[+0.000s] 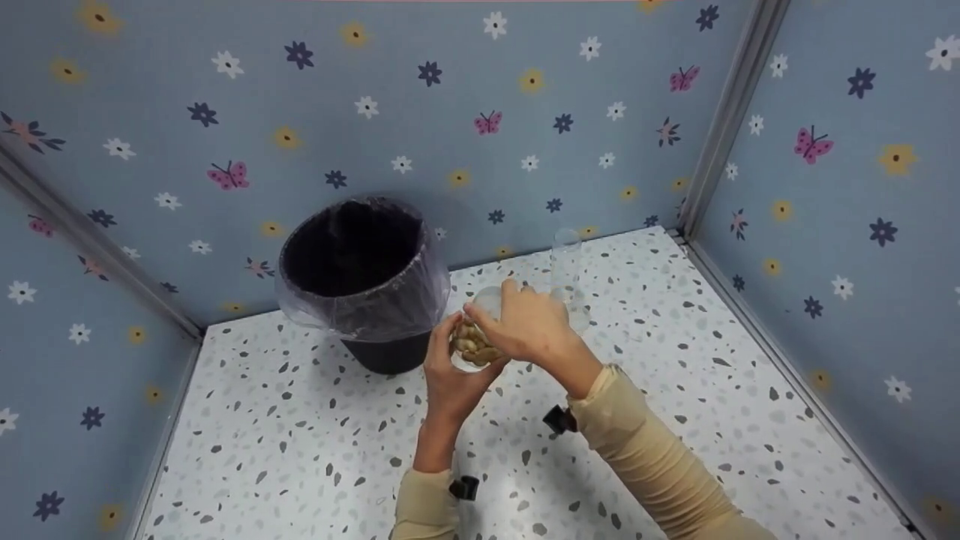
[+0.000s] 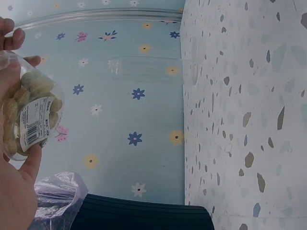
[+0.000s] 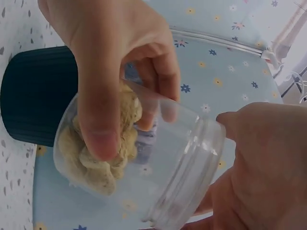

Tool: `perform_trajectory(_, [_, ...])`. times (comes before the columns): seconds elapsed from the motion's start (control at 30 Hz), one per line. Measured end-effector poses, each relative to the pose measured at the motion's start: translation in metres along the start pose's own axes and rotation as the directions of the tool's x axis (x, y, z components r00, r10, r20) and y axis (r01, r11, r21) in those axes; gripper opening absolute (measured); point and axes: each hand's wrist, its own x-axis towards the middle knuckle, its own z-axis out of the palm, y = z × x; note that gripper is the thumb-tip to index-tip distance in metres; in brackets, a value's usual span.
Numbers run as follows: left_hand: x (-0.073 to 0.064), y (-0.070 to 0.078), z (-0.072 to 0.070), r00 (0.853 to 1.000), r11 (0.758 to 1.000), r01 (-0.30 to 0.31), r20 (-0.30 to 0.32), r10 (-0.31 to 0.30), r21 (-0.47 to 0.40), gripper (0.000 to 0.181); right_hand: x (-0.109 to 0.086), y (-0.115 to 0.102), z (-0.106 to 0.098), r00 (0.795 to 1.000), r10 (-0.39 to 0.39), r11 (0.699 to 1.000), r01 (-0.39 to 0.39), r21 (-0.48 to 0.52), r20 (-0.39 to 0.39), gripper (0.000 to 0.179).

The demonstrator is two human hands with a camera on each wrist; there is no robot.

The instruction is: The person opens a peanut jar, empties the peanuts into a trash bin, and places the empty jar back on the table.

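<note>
A clear plastic jar (image 3: 163, 153) with unshelled peanuts (image 1: 474, 343) inside is held tilted above the speckled surface. My left hand (image 1: 452, 382) grips the body of the jar, its thumb lying along the side in the right wrist view. The right hand (image 1: 536, 326) grips the jar's threaded mouth end, thumb and fingers on opposite sides. Whether a clear lid sits there, I cannot tell. A white label (image 2: 36, 122) with a barcode shows on the jar in the left wrist view.
A black bin (image 1: 386, 352) with a translucent purple liner (image 1: 375, 319) stands left of the hands, near the back wall. Behind the right hand, a tall clear cylinder (image 1: 566, 262) stands on the white speckled surface (image 1: 300, 450). Flower-patterned panels (image 1: 420, 127) enclose the space.
</note>
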Motion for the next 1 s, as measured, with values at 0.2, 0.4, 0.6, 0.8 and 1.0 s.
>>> perform_trajectory(0.2, [-0.008, -0.025, 0.005, 0.999, 0.997, -0.054, 0.009, 0.054, 0.054, 0.082, -0.002, 0.001, 0.014, 0.993, -0.031, 0.997, 0.039, 0.068, -0.112, 0.079])
perform_trajectory(0.4, [-0.007, -0.029, -0.001, 0.996, 0.998, -0.015, 0.092, 0.009, 0.058, 0.080, -0.001, 0.012, 0.022, 0.976, -0.151, 0.983, 0.165, 0.083, -0.154, 0.080])
perform_trajectory(0.6, [-0.001, -0.024, -0.004, 0.992, 0.992, -0.049, 0.124, 0.034, 0.120, 0.071, 0.001, 0.028, 0.026, 0.957, -0.249, 0.958, 0.266, 0.106, -0.151, 0.078])
perform_trajectory(0.8, [0.002, -0.021, 0.000, 0.993, 0.986, -0.046, 0.117, 0.027, 0.160, 0.066, 0.005, 0.044, 0.031, 0.914, -0.341, 0.920, 0.373, 0.123, -0.221, 0.065])
perform_trajectory(1.0, [0.006, -0.016, -0.003, 0.986, 0.996, -0.016, 0.169, 0.002, 0.084, 0.071, 0.008, 0.052, 0.029, 0.809, -0.499, 0.842, 0.538, 0.048, -0.312, 0.061])
